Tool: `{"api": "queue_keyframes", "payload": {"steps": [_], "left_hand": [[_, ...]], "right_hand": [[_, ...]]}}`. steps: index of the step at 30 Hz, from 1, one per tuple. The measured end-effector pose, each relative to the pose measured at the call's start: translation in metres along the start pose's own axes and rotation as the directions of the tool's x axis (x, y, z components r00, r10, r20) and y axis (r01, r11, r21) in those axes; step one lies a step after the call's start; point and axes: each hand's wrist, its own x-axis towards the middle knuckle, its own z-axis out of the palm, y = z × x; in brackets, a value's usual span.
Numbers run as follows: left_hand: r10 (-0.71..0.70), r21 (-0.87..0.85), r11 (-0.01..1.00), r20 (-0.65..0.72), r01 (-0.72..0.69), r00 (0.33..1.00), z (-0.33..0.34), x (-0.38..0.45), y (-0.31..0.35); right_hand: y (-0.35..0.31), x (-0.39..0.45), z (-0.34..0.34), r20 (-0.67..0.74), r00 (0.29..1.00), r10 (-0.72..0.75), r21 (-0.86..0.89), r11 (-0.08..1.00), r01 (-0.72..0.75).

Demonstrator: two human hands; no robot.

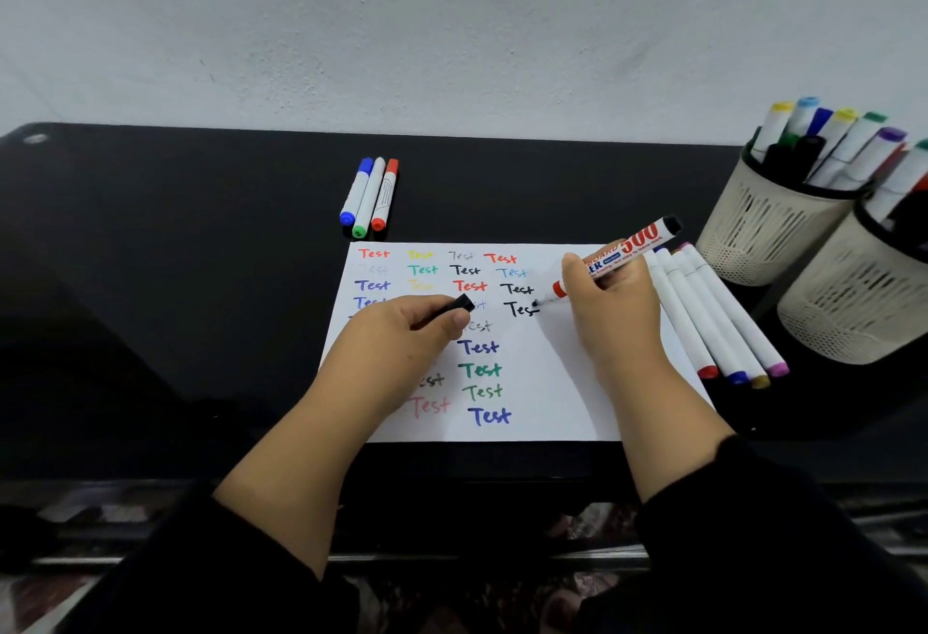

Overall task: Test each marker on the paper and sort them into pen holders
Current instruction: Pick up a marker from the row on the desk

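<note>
A white paper [552, 372] covered with coloured "Test" words lies on the black table [176, 257]. My right hand [610, 302] grips a black whiteboard marker [627, 249], its tip touching the paper at a half-written black "Test". My left hand [407, 327] rests on the paper and pinches the marker's black cap [459, 304]. Three markers [369, 196] with blue, green and red ends lie side by side beyond the paper. Several white markers [713, 317] lie along the paper's right edge. Two beige mesh pen holders [768, 226] [858, 307] stand at the right, with several markers in them.
A grey wall rises right behind the table. The table's front edge runs just below the paper. Dark sleeves cover both forearms. A patterned floor shows under the table.
</note>
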Motion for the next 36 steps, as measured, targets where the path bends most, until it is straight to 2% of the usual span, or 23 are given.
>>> {"api": "queue_keyframes", "payload": {"steps": [3, 7, 11, 14, 25, 31, 36], "left_hand": [[0.006, -0.016, 1.000, 0.003, -0.006, 1.000, 0.000, 0.000, -0.001], [0.007, -0.036, 0.999, 0.009, -0.007, 1.000, -0.001, -0.001, 0.000], [0.030, -0.077, 0.997, 0.032, -0.027, 0.999, -0.003, -0.002, 0.001], [0.065, -0.103, 0.993, 0.049, -0.060, 0.997, -0.004, -0.005, 0.003], [0.170, -0.143, 0.977, 0.059, -0.160, 0.984, -0.003, -0.007, 0.006], [0.200, -0.092, 0.977, 0.058, -0.194, 0.978, -0.006, -0.009, 0.003], [0.189, -0.039, 0.981, 0.022, -0.188, 0.982, -0.007, -0.013, 0.004]], "right_hand": [[-0.002, 0.000, -0.001, -0.004, 1.000, 0.027, -0.004, 1.000, -0.027], [-0.005, 0.000, -0.003, -0.029, 0.996, 0.086, 0.099, 0.992, -0.082], [-0.016, -0.006, -0.003, 0.084, 0.986, 0.142, 0.326, 0.931, -0.162], [-0.023, -0.013, -0.001, 0.146, 0.979, 0.141, 0.384, 0.904, -0.188], [-0.032, -0.032, 0.015, 0.273, 0.961, 0.038, 0.334, 0.933, -0.132], [-0.036, -0.031, 0.013, 0.337, 0.940, 0.059, 0.301, 0.939, -0.166], [-0.038, -0.032, 0.019, 0.379, 0.917, 0.120, 0.341, 0.903, -0.260]]}}
